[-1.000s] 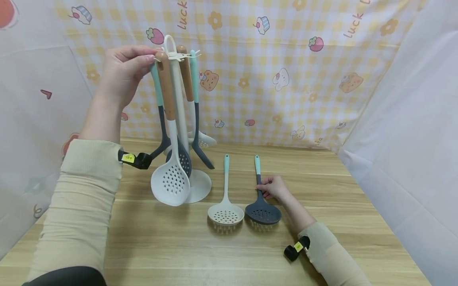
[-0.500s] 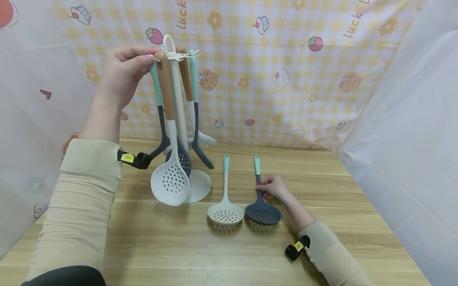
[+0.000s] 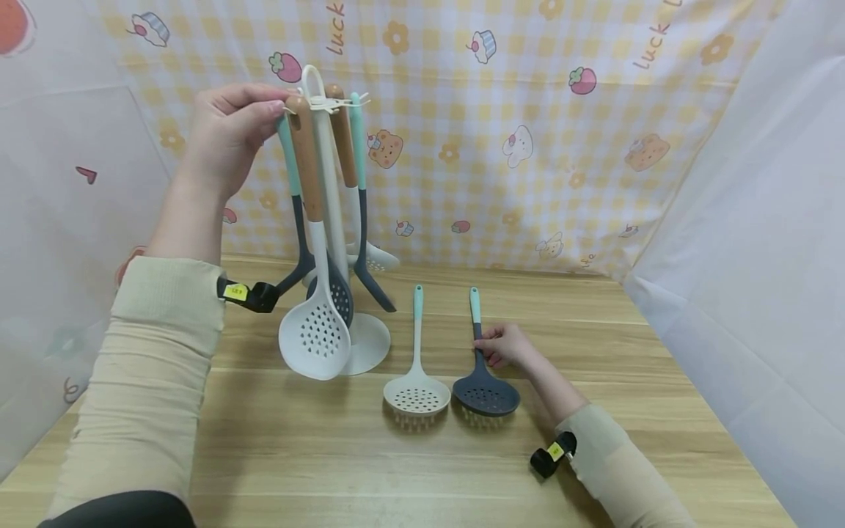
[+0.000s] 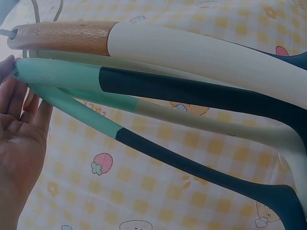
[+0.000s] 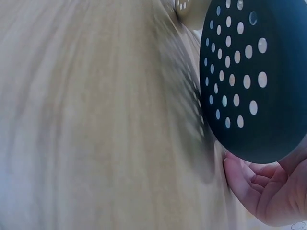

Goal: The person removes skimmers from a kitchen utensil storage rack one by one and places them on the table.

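Note:
Thumb and fingers of my left hand (image 3: 231, 132) pinch the top end of a mint-handled dark utensil (image 3: 290, 158) on the white utensil rack (image 3: 328, 154). In the left wrist view its handle end (image 4: 57, 72) lies at the thumb tip; its lower end is hard to make out. Before it hangs a white skimmer (image 3: 315, 334) with a wooden handle. My right hand (image 3: 505, 346) pinches the dark stem of a slotted skimmer (image 3: 486, 394) lying bowl-down on the table. To its left lies a cream skimmer (image 3: 417, 394), apart from both hands.
More utensils hang around the rack, including a mint-and-dark one (image 3: 361, 205) on its right side. The rack's round base (image 3: 370, 345) stands on the wooden table (image 3: 317, 447). A patterned cloth (image 3: 449, 117) hangs behind, with a pale sheet (image 3: 759, 220) on the right.
My right wrist and forearm have shifted very slightly to the right. The left hand, the rack and the skimmers on the table look practically unmoved.

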Demonstrator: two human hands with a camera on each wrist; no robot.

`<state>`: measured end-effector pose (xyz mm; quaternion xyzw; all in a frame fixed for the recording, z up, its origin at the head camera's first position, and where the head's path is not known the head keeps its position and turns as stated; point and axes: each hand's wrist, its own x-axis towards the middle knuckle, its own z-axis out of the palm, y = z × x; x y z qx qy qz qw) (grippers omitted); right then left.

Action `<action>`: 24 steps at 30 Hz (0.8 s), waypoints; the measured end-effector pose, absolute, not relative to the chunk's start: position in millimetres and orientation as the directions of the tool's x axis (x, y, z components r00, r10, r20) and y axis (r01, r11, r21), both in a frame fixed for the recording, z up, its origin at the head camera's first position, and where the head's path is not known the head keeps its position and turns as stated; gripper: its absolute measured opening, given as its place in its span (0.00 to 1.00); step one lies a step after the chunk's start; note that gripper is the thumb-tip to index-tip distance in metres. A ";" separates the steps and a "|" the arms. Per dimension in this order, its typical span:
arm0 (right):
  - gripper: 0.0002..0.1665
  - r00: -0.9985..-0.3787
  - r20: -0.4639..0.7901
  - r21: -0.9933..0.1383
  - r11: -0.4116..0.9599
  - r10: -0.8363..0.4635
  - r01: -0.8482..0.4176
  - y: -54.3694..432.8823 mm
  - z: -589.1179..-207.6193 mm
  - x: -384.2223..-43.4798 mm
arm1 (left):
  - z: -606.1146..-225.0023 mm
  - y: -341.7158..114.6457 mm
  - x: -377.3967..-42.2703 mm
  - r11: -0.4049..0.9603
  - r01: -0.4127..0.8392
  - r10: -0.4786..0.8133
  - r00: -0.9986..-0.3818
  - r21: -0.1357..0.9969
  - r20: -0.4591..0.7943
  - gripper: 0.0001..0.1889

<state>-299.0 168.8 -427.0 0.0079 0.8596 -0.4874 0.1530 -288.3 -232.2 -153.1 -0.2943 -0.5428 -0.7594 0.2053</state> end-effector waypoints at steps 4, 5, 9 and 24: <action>0.14 -0.961 -0.245 -0.833 0.534 -0.125 0.143 170.7 -420.5 -298.8 | -152.8 -231.7 -288.0 -0.324 0.632 0.012 -0.741 0.704 0.671 0.05; 0.15 -0.965 -0.233 -0.834 0.535 -0.121 0.135 170.9 -418.3 -298.7 | -152.7 -231.6 -287.7 -0.324 0.632 0.014 -0.741 0.704 0.671 0.05; 0.15 -0.984 -0.129 -0.851 0.523 -0.124 0.046 168.6 -407.9 -298.9 | -152.7 -231.1 -285.8 -0.317 0.634 0.019 -0.739 0.706 0.673 0.04; 0.14 -0.962 0.192 -0.848 0.462 -0.192 -0.261 137.9 -359.1 -290.5 | -153.4 -229.0 -285.0 -0.313 0.658 0.011 -0.719 0.685 0.695 0.04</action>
